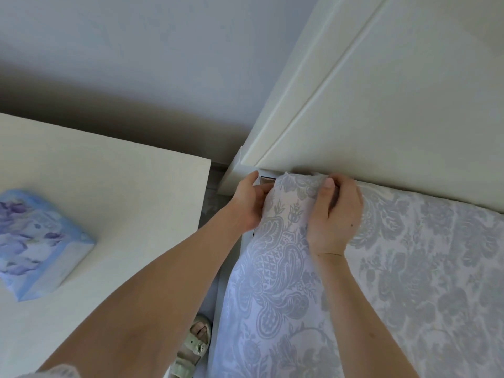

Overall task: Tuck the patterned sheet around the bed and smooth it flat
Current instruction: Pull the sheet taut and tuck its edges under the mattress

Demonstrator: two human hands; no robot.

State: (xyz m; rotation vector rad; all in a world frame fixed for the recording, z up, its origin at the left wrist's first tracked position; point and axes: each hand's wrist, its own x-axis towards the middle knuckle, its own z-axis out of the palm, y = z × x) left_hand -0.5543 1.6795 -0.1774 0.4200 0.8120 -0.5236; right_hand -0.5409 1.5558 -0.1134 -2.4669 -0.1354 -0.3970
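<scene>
Patterned sheet point(286, 282) lies over the bed, its near side hanging loose beside the table point(109, 173). At the head corner, left hand point(246, 203) and right hand point(334, 214) each have a closed grip on bunched cloth, likely gathering slack to tuck under the headboard point(381, 105).

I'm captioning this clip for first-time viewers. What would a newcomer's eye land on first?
Both hands at the bed's corner: the left hand and right hand grip the patterned sheet beside the cream headboard. Left of them, a floral box lies on a pale table.
</scene>
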